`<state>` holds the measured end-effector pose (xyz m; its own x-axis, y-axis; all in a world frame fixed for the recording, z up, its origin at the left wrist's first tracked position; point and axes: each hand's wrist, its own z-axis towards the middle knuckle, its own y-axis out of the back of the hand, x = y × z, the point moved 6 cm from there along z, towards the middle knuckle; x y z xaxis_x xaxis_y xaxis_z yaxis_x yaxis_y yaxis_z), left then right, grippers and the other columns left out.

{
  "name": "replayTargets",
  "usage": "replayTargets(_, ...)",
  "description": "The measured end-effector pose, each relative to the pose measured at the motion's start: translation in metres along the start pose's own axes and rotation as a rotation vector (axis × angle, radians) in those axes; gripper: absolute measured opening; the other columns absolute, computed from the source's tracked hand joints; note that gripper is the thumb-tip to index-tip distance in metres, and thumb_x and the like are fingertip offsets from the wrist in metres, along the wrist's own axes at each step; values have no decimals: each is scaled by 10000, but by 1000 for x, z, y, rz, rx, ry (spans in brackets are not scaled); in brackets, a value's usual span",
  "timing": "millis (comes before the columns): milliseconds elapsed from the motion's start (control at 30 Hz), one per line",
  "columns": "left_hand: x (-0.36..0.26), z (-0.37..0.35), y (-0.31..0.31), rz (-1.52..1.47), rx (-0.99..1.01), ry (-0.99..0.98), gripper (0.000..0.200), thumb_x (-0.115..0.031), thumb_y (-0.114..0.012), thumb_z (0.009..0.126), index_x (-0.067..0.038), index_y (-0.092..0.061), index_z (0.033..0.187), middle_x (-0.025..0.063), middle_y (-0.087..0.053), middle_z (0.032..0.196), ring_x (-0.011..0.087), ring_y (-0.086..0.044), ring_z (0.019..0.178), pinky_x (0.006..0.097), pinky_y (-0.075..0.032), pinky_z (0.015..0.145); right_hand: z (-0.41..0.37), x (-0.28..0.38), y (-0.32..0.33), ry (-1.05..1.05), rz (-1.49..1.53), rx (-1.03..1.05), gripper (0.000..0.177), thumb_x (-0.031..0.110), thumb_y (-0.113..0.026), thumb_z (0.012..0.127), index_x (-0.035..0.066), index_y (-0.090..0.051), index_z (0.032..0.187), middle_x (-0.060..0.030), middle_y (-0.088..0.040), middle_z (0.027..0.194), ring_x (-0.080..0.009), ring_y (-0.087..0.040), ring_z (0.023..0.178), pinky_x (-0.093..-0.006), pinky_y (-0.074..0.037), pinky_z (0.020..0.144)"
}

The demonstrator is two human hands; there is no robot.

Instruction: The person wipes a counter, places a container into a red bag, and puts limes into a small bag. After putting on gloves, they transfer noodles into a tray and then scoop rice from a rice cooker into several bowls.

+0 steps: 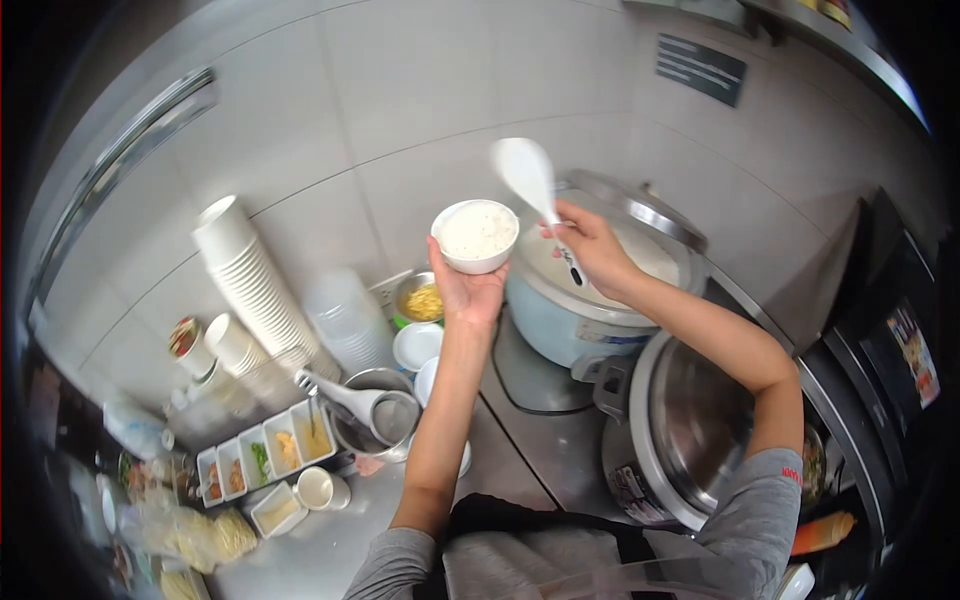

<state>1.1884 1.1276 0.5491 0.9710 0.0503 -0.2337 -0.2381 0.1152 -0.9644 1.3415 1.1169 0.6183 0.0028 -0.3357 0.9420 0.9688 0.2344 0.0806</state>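
A white bowl filled with rice rests in my left hand, which cups it from below and from the side. My right hand grips a white rice paddle by its dark-tipped handle, blade pointing up, to the right of the bowl and apart from it. Beneath my right hand stands a light-blue rice cooker with its lid tipped back and rice inside. Part of the cooker's opening is hidden by my right hand and forearm.
A second, larger cooker stands near my right arm. Tall stacks of paper cups and clear plastic bowls line the wall. A metal pot holds a ladle. Topping trays, noodles and a bowl of yellow strips sit left.
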Motion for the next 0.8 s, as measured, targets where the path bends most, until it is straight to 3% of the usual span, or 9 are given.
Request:
replayTargets(33, -11, -10, -2, -32, 6, -34, 690, -586, -448, 830, -108, -351, 1318, 126, -367, 1362, 322, -349, 1251, 504, -259, 1033, 4, -23, -4, -186, 98, 39, 325, 45, -414, 896, 22, -487, 1212, -74, -553, 932, -151, -538, 872, -288, -459, 703)
replayTargets(67, -22, -22, -4, -43, -13, -70, 676, -585, -441, 833, -113, -360, 1311, 122, -382, 1350, 318, -378, 1228, 493, -311, 998, 8, -46, -8, -373, 187, 97, 318, 64, -406, 909, 14, -477, 1216, -60, -556, 960, -117, -534, 875, -268, -464, 681)
replayTargets(133, -46, -38, -2, -51, 23, -167, 599, -583, -397, 850, -142, -432, 1254, 72, -490, 1253, 248, -481, 1127, 420, -437, 849, -9, -45, -46, -439, 226, 252, 322, 70, -407, 909, -8, -459, 1218, -77, -561, 981, -114, -543, 871, -252, -471, 647)
replayTargets(200, -68, -58, 2, -13, 36, -284, 569, -575, -357, 869, -150, -449, 1235, 53, -527, 1210, 204, -523, 1074, 359, -449, 826, -24, -13, -86, -358, 279, 271, 332, 61, -413, 904, -2, -453, 1228, -72, -554, 985, -117, -544, 875, -248, -477, 652)
replayTargets(267, -89, -80, 10, -28, -37, -387, 562, -547, -366, 882, -130, -431, 1253, 60, -514, 1223, 211, -502, 1109, 370, -434, 873, -31, 12, -115, -103, 105, 318, 372, 2, -436, 874, -4, -450, 1246, -106, -539, 990, -163, -544, 903, -263, -458, 714)
replayTargets(367, -119, -120, 6, -66, -85, -447, 598, -537, -402, 879, -110, -374, 1296, 68, -421, 1315, 221, -427, 1186, 372, -351, 985, -62, 55, -165, 727, -622, 445, 452, -76, -447, 820, 0, -440, 1266, -147, -507, 1005, -215, -531, 901, -271, -430, 755)
replayTargets(500, -154, -173, 6, -58, -13, -453, 613, -537, -381, 885, -116, -333, 1328, 72, -385, 1343, 233, -384, 1225, 389, -311, 1024, -78, 73, -205, 809, -529, 506, 530, -145, -433, 759, 9, -445, 1266, -154, -469, 965, -263, -506, 844, -288, -424, 757)
replayTargets(667, -177, -246, 36, 27, -122, -441, 613, -546, -337, 890, -137, -316, 1346, 85, -375, 1357, 247, -358, 1249, 442, -281, 1038, -111, 67, -249, 943, -585, 819, 550, -145, -476, 721, 0, -457, 1251, -169, -469, 967, -288, -505, 845, -332, -434, 757)
replayTargets(800, -175, -309, 76, 145, -226, -300, 549, -522, -286, 907, -178, -350, 1330, 61, -413, 1332, 227, -404, 1222, 423, -353, 978, -115, 90, -256, 1006, -498, 830, 538, -149, -480, 723, -12, -460, 1243, -170, -471, 970, -276, -507, 831, -319, -438, 737)
